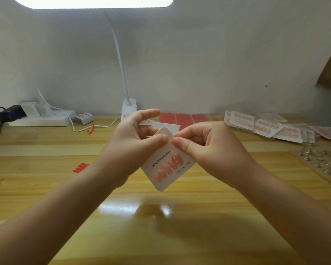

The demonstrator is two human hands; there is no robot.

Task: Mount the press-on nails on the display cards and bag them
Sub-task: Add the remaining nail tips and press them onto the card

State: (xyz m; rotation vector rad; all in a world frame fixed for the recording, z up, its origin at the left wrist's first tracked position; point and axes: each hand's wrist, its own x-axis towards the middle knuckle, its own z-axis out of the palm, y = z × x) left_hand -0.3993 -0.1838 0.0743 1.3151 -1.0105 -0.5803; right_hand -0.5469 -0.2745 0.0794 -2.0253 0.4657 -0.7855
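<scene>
Pinching the upper corner of the display card (167, 165) from both sides, the left hand (136, 144) and right hand (204, 148) hold it tilted above the wooden table (161, 226), press-on nails (168, 167) mounted in two rows. Bare tabletop lies open below and to the left. Finished cards (266, 125) pile at right, partly overlapped. Whether a bag covers the card is unclear. A rack (321, 163) is cut off at right.

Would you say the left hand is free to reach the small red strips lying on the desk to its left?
Probably not yet: the left hand is pinching the display card together with the right hand. The desk between it and the red strips looks unobstructed, though.
</scene>
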